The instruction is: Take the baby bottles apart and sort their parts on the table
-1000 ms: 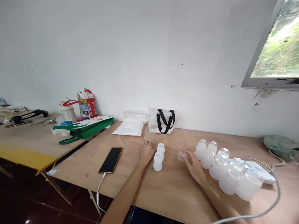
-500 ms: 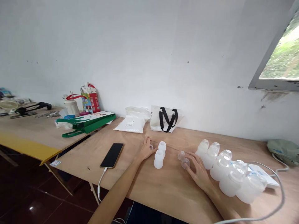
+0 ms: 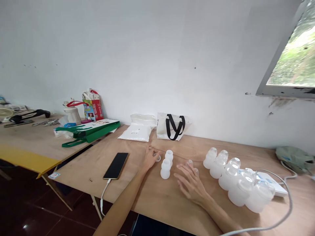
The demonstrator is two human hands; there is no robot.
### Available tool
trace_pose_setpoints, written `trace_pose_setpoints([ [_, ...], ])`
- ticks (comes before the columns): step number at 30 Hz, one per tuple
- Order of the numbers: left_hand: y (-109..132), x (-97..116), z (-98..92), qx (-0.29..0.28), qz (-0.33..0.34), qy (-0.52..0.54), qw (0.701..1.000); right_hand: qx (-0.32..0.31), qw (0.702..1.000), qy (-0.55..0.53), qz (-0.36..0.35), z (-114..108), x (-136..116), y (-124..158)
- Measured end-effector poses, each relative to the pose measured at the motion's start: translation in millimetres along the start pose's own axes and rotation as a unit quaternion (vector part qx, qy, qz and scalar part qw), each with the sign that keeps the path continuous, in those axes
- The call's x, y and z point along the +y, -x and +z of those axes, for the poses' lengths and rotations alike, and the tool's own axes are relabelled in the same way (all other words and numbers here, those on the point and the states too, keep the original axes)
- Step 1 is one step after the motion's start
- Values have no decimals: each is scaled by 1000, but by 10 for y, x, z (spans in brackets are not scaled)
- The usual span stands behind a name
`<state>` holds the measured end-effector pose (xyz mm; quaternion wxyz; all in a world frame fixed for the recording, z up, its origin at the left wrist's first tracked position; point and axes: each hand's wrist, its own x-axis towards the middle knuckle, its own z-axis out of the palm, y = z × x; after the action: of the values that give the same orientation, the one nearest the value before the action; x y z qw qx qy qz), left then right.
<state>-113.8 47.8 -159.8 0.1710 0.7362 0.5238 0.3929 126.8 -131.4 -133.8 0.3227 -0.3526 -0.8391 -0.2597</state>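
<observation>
While the left hand (image 3: 149, 159) curls beside a small clear plastic ring (image 3: 157, 158) — whether its fingers grip it, I cannot tell — the right hand (image 3: 190, 183) lies spread open, holding nothing, near a small clear plastic cap (image 3: 189, 162). Two frosted white plastic bottles (image 3: 165, 169) stand between the hands; bare plywood tabletop (image 3: 157, 203) runs to the near edge, with a cluster of frosted white bottles (image 3: 228, 177) crowding the right.

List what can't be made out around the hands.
Head view:
- Small clear ring: partly hidden by the left hand.
- Small clear dome-shaped pieces: partly hidden by the right hand.
- Label on the white plastic packet: print too small to read.
</observation>
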Motion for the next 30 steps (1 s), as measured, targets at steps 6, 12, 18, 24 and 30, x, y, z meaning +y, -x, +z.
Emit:
trace_pose_setpoints([
  [6, 40, -2, -14, -23, 34, -18, 999, -32, 997, -39, 61, 46, 34, -567],
  [12, 71, 25, -19, -65, 52, -35, 996, -192, 970, -126, 80, -20, 269, -931],
  [18, 93, 49, -57, -100, 72, -24, 992, -247, 947, -184, 90, -93, 312, -951],
  [24, 93, 131, -107, -101, 79, 10, 992, -305, 928, -195, 88, -186, 392, -1001],
  [30, 114, 131, -208, -64, 88, 27, 994, -326, 921, -194, 86, -186, 490, -1003],
])
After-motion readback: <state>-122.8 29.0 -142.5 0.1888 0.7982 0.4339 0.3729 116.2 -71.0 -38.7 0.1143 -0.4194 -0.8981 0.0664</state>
